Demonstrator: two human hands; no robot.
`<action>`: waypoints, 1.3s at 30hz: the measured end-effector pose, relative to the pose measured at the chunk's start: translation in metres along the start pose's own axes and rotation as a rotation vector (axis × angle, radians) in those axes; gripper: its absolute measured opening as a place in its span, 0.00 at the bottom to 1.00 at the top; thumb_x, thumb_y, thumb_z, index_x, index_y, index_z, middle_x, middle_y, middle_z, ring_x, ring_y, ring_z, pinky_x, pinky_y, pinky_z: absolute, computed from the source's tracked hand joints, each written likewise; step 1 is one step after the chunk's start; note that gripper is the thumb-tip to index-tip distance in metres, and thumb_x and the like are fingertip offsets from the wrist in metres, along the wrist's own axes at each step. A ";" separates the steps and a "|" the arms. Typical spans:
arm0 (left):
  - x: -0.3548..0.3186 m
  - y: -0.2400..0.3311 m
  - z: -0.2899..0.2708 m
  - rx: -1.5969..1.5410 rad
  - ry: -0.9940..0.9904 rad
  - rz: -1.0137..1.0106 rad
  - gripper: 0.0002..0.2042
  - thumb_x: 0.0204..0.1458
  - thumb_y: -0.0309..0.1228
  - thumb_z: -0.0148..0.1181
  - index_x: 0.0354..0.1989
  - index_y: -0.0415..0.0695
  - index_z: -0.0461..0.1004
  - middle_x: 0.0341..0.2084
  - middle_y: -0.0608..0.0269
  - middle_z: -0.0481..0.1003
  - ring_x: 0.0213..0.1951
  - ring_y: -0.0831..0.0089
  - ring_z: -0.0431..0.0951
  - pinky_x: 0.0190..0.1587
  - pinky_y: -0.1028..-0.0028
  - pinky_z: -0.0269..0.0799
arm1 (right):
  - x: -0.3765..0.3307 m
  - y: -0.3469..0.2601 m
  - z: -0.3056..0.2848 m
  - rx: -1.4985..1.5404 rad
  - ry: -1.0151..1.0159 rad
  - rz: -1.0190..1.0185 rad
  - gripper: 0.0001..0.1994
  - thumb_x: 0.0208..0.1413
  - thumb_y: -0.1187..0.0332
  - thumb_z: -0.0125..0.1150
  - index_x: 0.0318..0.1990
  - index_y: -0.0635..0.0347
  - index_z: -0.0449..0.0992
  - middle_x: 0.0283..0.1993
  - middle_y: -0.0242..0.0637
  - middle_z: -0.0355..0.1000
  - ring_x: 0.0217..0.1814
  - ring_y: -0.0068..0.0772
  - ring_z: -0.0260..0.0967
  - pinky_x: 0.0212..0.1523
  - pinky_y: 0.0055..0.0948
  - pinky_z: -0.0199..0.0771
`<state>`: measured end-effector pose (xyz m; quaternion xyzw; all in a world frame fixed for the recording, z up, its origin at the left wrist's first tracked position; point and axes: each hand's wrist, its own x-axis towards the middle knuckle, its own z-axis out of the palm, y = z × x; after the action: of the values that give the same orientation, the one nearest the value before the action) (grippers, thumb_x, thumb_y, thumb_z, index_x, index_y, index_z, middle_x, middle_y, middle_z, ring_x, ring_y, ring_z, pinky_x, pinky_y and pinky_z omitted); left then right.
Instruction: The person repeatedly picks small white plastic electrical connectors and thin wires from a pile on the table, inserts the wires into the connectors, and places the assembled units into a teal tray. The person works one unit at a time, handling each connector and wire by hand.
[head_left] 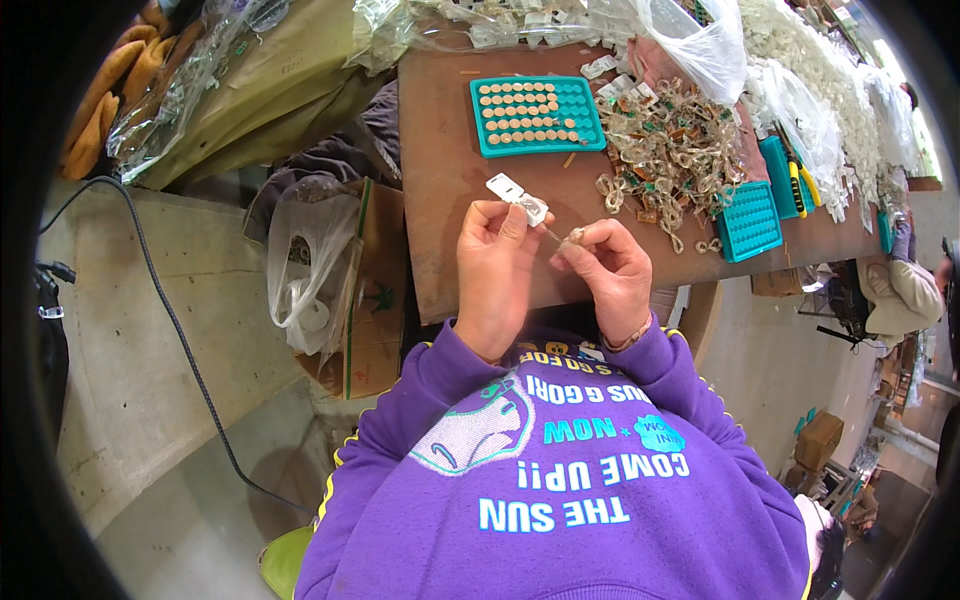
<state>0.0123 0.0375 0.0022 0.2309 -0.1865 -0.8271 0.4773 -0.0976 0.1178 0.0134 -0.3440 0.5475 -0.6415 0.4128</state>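
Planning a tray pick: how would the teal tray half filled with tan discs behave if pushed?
The teal tray looks flat and rigid, so it probably slides rather than tips. Its tan discs sit in shallow pockets and might hop out if jolted. Likely light.

Surface (pixel 450 200): brown wood, matt, worn. Teal tray (pixel 537 116): moulded plastic, slight sheen. Small white piece (pixel 518 198) in left hand (pixel 492 270): glossy plastic. Heap of clear pieces (pixel 670 150): shiny, translucent plastic. Bags (pixel 700 40): thin glossy film.
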 end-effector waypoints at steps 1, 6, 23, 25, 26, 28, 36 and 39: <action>0.000 -0.001 0.001 0.000 0.012 -0.004 0.05 0.61 0.24 0.55 0.40 0.41 0.65 0.38 0.57 0.77 0.42 0.69 0.78 0.49 0.69 0.73 | 0.001 0.001 0.000 0.089 -0.001 -0.001 0.04 0.58 0.82 0.57 0.38 0.63 0.72 0.36 0.34 0.73 0.42 0.27 0.75 0.46 0.25 0.75; 0.003 0.002 0.002 0.247 -0.056 0.178 0.05 0.60 0.21 0.57 0.39 0.41 0.66 0.39 0.57 0.78 0.41 0.73 0.77 0.47 0.73 0.73 | 0.003 -0.017 0.001 0.050 0.118 -0.103 0.09 0.59 0.73 0.62 0.45 0.65 0.74 0.38 0.30 0.76 0.45 0.21 0.74 0.45 0.21 0.73; -0.004 0.010 0.006 0.435 -0.077 0.229 0.06 0.58 0.22 0.60 0.37 0.41 0.67 0.36 0.61 0.77 0.39 0.78 0.77 0.45 0.77 0.73 | 0.005 -0.037 -0.003 -0.725 0.020 -0.557 0.09 0.47 0.83 0.63 0.37 0.64 0.80 0.35 0.38 0.76 0.33 0.32 0.76 0.35 0.27 0.77; -0.005 0.010 0.007 0.326 -0.059 0.142 0.06 0.58 0.22 0.60 0.37 0.41 0.67 0.35 0.60 0.77 0.39 0.78 0.77 0.45 0.77 0.73 | 0.003 -0.040 -0.006 -0.894 -0.160 -0.857 0.15 0.39 0.81 0.63 0.38 0.62 0.81 0.36 0.37 0.75 0.33 0.37 0.76 0.32 0.29 0.78; -0.006 0.011 0.007 0.327 -0.048 0.122 0.06 0.58 0.23 0.60 0.37 0.41 0.67 0.35 0.60 0.77 0.39 0.78 0.77 0.45 0.77 0.73 | 0.003 -0.042 -0.009 -0.903 -0.184 -0.889 0.14 0.39 0.80 0.62 0.38 0.62 0.81 0.36 0.37 0.75 0.33 0.37 0.76 0.32 0.30 0.78; -0.006 0.012 0.008 0.326 -0.026 0.079 0.06 0.59 0.23 0.59 0.37 0.41 0.67 0.35 0.60 0.77 0.39 0.77 0.77 0.44 0.77 0.73 | 0.005 -0.045 -0.014 -0.912 -0.256 -0.890 0.14 0.40 0.80 0.62 0.39 0.62 0.81 0.38 0.38 0.75 0.36 0.37 0.76 0.35 0.30 0.78; -0.010 0.015 0.016 0.443 -0.195 0.275 0.07 0.56 0.18 0.60 0.37 0.40 0.66 0.38 0.60 0.76 0.41 0.77 0.77 0.46 0.77 0.73 | 0.006 -0.053 -0.015 -0.221 -0.146 0.061 0.11 0.58 0.71 0.62 0.46 0.66 0.76 0.41 0.33 0.75 0.43 0.21 0.72 0.44 0.22 0.72; -0.011 0.013 0.017 0.515 -0.214 0.358 0.08 0.55 0.17 0.60 0.37 0.40 0.67 0.39 0.60 0.75 0.42 0.76 0.77 0.46 0.76 0.73 | 0.009 -0.052 -0.009 -0.056 -0.204 0.259 0.08 0.59 0.71 0.62 0.42 0.67 0.76 0.35 0.24 0.74 0.36 0.12 0.68 0.34 0.17 0.69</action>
<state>0.0170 0.0422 0.0250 0.2192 -0.4761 -0.6754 0.5187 -0.1171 0.1167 0.0631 -0.3455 0.5601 -0.5291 0.5356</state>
